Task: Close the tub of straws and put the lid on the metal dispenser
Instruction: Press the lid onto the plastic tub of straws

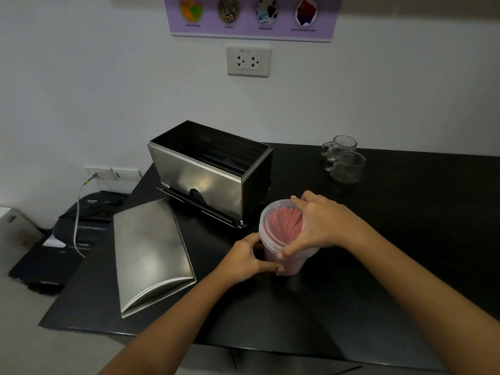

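Note:
A clear plastic tub (290,262) full of red straws stands on the black table (378,253), right of centre. Its clear round lid (273,226) sits on top. My right hand (322,226) lies over the lid with its fingers spread across the right rim. My left hand (247,259) grips the tub's lower left side. Behind the tub stands the open metal dispenser (208,171), with dark straws inside. The dispenser's curved metal lid (148,253) lies flat on the table to the left, apart from both hands.
Two glass mugs (345,161) stand at the back right of the table. A black device with a white cable (77,223) sits on the floor left of the table. The wall carries a socket (248,61) and a purple poster (251,14).

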